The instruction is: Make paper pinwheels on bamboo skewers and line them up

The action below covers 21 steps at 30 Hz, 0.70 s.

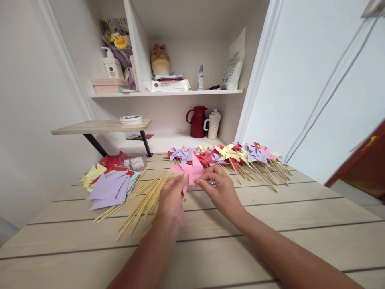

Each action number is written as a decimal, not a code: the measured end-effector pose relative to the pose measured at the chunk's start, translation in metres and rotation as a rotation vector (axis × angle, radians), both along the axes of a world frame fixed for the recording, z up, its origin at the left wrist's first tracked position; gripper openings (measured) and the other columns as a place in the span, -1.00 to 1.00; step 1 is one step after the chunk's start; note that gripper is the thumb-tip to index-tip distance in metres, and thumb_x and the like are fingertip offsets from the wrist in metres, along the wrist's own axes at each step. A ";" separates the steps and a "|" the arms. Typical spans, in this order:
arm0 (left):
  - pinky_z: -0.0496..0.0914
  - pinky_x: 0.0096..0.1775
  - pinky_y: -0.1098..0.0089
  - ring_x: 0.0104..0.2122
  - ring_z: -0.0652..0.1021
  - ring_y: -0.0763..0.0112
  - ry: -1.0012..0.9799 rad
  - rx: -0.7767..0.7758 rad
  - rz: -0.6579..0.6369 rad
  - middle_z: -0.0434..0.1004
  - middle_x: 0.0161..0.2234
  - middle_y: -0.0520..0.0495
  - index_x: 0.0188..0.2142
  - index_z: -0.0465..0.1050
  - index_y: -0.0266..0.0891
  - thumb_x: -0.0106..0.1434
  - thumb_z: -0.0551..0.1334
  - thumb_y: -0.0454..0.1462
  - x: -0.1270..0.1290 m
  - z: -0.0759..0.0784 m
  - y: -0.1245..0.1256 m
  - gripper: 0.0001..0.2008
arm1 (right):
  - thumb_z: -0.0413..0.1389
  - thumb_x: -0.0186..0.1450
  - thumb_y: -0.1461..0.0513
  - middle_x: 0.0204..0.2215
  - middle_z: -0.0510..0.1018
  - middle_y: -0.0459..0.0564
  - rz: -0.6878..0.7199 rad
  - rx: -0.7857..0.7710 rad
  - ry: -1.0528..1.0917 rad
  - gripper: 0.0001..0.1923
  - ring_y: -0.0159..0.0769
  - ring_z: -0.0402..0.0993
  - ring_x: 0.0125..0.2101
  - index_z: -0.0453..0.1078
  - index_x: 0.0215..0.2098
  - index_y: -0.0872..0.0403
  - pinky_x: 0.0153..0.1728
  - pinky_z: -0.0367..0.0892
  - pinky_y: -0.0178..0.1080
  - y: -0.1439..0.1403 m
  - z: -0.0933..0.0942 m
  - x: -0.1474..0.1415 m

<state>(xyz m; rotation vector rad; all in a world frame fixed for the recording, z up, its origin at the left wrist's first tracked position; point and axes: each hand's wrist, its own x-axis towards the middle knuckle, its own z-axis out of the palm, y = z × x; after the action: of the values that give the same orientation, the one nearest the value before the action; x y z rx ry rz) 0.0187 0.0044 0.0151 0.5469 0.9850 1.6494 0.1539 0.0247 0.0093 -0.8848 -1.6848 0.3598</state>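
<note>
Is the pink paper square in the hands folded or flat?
Folded: the pink paper square shows pinwheel-like points, pinched by left hand and right hand.

The left hand (172,198) hides the lower part of the pink pinwheel (190,170). Left of this pinwheel, the purple sheets (107,188) cover most of the paper stack. The box labels on the shelf (168,92) behind it are too small to read.
</note>
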 end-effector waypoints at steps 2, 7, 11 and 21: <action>0.31 -0.29 0.45 -0.42 0.48 0.49 0.022 0.007 0.002 0.56 -0.47 0.01 -0.46 0.57 -0.27 -0.12 0.54 -0.23 0.001 0.001 -0.001 -0.75 | 0.24 0.27 0.19 -0.44 0.38 -0.06 -0.014 -0.006 0.002 -0.79 -0.24 0.37 -0.37 0.47 -0.51 0.05 -0.31 0.32 -0.16 0.001 0.000 0.000; 0.30 -0.32 0.46 -0.47 0.44 0.52 0.095 0.044 0.003 0.53 -0.50 0.03 -0.47 0.59 -0.27 -0.12 0.54 -0.19 0.002 0.000 -0.002 -0.73 | 0.26 0.25 0.20 -0.44 0.38 -0.07 -0.035 -0.029 0.004 -0.81 -0.24 0.36 -0.37 0.49 -0.51 0.05 -0.32 0.31 -0.18 0.001 0.000 0.001; 0.31 -0.33 0.46 -0.47 0.44 0.52 0.132 0.071 0.004 0.53 -0.50 0.04 -0.45 0.59 -0.28 -0.13 0.53 -0.17 0.002 -0.001 -0.001 -0.71 | 0.27 0.24 0.21 -0.44 0.36 -0.07 -0.037 -0.055 -0.002 -0.83 -0.26 0.36 -0.36 0.50 -0.51 0.05 -0.31 0.31 -0.20 0.001 0.002 0.002; 0.37 -0.24 0.39 -0.37 0.52 0.40 0.299 0.141 0.028 0.60 -0.41 -0.05 -0.37 0.62 -0.28 0.00 0.45 -0.17 -0.004 -0.007 0.005 -0.76 | 0.27 0.26 0.20 -0.39 0.40 -0.06 -0.017 -0.031 0.004 -0.89 -0.23 0.39 -0.32 0.53 -0.43 0.03 -0.26 0.34 -0.15 0.001 0.003 0.004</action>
<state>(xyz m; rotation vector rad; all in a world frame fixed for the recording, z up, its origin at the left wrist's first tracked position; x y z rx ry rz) 0.0152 0.0092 0.0081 0.8972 1.0999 1.7018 0.1574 0.0253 0.0122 -0.9196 -1.6715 0.3766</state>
